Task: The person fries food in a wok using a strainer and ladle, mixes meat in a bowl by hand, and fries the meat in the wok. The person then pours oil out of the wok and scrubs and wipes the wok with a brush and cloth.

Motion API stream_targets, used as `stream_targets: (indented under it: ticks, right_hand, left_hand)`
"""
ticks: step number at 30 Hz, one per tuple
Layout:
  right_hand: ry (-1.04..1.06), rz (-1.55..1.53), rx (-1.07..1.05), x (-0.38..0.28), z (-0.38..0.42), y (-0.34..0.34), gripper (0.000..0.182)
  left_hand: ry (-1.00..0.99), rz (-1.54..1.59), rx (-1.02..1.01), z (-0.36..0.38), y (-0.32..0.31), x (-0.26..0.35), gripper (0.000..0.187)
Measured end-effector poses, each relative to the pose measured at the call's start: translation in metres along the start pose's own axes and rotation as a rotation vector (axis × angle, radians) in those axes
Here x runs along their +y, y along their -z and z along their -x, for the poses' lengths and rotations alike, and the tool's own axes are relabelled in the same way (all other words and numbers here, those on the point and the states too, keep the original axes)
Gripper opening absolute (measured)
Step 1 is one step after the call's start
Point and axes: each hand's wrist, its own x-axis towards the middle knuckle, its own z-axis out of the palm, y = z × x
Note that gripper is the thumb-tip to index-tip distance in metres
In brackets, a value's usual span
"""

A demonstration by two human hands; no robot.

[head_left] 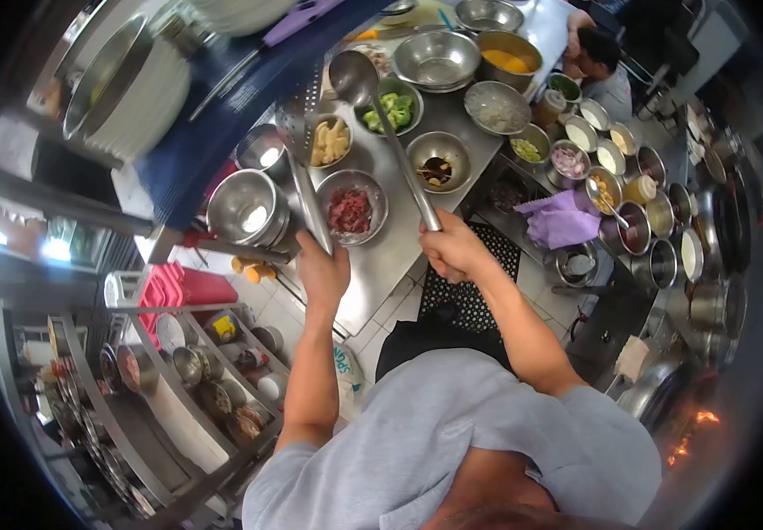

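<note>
My left hand (324, 272) is wrapped round the handle of a perforated skimmer (311, 205), whose holed head points away over the steel counter. In my right hand (457, 251) is the handle of a steel ladle (409, 177); its bowl reaches out near the skimmer's head. Between the two handles sits a bowl of raw red meat (349, 210). Beyond it are a bowl of pale yellow pieces (329, 143) and a bowl of green vegetables (396, 113). Right of the ladle stands a bowl with dark sauce (437, 170). Both tools are held above the bowls, apart from the food.
Stacked steel bowls (245, 208) stand at the counter's left. Many ingredient containers (570, 161) and a purple cloth (560, 217) lie to my right. Flames (683, 442) burn by a wok at the lower right. Another person (607, 75) is at the far right. Shelves (178, 402) stand lower left.
</note>
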Motion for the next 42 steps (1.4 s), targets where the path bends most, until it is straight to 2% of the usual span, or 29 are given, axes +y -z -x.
stream_targets:
  ticks: [1,3,6,7,9,11,13,15,17,18,19,20,21,23,25,26,27,29,30,32,33,34,35,36,37,38,40,41,42]
  right_hand:
    - [0.008,-0.018,0.028,0.007,0.013,0.01,0.021]
    - [-0.068,-0.71,-0.191,0.028,0.046,0.035,0.016]
    - [-0.029,-1.145,-0.419,0.091,0.107,0.063,0.015]
    - [0.025,-1.162,-0.359,0.1,0.137,0.062,0.016]
    - [0.113,-1.265,-0.259,0.129,0.194,0.061,0.017]
    - [0.247,-1.267,-0.055,0.155,0.247,0.05,0.018]
    - [0.391,-1.287,0.121,0.174,0.299,0.037,0.019]
    - [0.484,-1.247,0.45,0.182,0.348,0.019,0.019]
    - [0.499,-1.176,0.809,0.178,0.393,0.003,0.021]
    - [0.524,-1.136,0.97,0.186,0.414,-0.008,0.02]
    - [0.539,-1.091,1.134,0.193,0.434,-0.021,0.019]
    - [0.586,-1.123,1.232,0.207,0.452,-0.034,0.02]
    - [0.627,-1.159,1.318,0.22,0.466,-0.048,0.02]
    - [0.624,-1.179,1.46,0.234,0.486,-0.074,0.02]
    - [0.269,-0.812,1.992,0.266,0.491,-0.087,0.023]
    - [0.047,-0.763,2.096,0.276,0.494,-0.089,0.024]
    - [0.047,-0.752,2.086,0.286,0.497,-0.087,0.024]
    - [-0.553,-0.488,2.293,0.313,0.497,-0.073,0.025]
    - [-0.764,-0.363,2.319,0.374,0.489,-0.067,0.034]
    - [-0.955,-0.269,2.345,0.402,0.48,-0.051,0.035]
    - [-0.949,-0.351,2.321,0.408,0.481,-0.047,0.039]
    - [-0.945,-0.408,2.278,0.415,0.483,-0.041,0.043]
    - [-0.941,-0.293,2.294,0.431,0.482,-0.039,0.046]
    - [-0.928,-0.171,2.291,0.446,0.487,-0.034,0.05]
    - [-1.032,-0.132,2.172,0.436,0.496,-0.024,0.051]
    - [-1.14,-0.082,2.035,0.426,0.499,-0.023,0.051]
    - [-1.312,0.528,1.855,0.424,0.504,-0.026,0.042]
    - [-1.245,0.633,1.725,0.398,0.499,-0.018,0.042]
    - [-0.993,0.431,1.62,0.364,0.488,-0.011,0.038]
  left_hand:
    - [-0.028,0.001,-0.02,0.009,-0.002,0.005,0.042]
    - [-0.09,0.115,-0.1,0.027,-0.013,0.025,0.045]
    - [-0.116,0.128,-0.354,0.049,-0.027,0.064,0.049]
    - [-0.064,0.146,-0.487,0.054,-0.035,0.071,0.053]
    - [-0.54,0.186,-0.409,0.067,-0.072,0.073,0.054]
    - [-0.7,0.443,-0.597,0.079,-0.109,0.088,0.045]
    - [-0.104,0.578,-1.136,0.107,-0.11,0.144,0.035]
    - [-0.298,0.775,-1.451,0.127,-0.143,0.17,0.028]
    - [-0.071,0.829,-1.773,0.157,-0.151,0.223,0.03]
    - [-0.106,0.809,-1.831,0.173,-0.16,0.234,0.03]
    - [0.02,0.818,-2.031,0.186,-0.173,0.245,0.031]
    - [0.162,0.812,-2.22,0.202,-0.189,0.255,0.033]
    - [0.142,0.783,-2.262,0.219,-0.207,0.264,0.033]
    - [0.39,0.687,-2.484,0.256,-0.25,0.28,0.035]
    - [0.443,0.637,-2.447,0.294,-0.287,0.316,0.031]
    - [0.581,0.558,-2.49,0.307,-0.312,0.336,0.031]
    - [0.719,0.487,-2.523,0.317,-0.339,0.356,0.03]
    - [0.544,0.497,-2.577,0.334,-0.398,0.387,0.03]
    - [0.553,0.538,-2.563,0.338,-0.412,0.402,0.03]
    - [0.526,0.4,-2.505,0.342,-0.437,0.427,0.028]
    - [0.492,0.379,-2.535,0.343,-0.449,0.435,0.028]
    - [0.564,0.367,-2.599,0.34,-0.476,0.438,0.031]
    - [0.417,0.436,-2.397,0.34,-0.481,0.44,0.037]
    - [0.219,0.641,-2.463,0.346,-0.507,0.43,0.039]
    - [0.494,0.646,-2.588,0.333,-0.458,0.45,0.043]
    - [0.61,0.703,-2.645,0.335,-0.5,0.44,0.058]
    - [0.84,0.912,-2.196,0.32,-0.478,0.415,0.075]
    - [0.885,1.008,-1.977,0.314,-0.465,0.405,0.084]
    - [0.768,0.931,-2.021,0.307,-0.476,0.372,0.081]
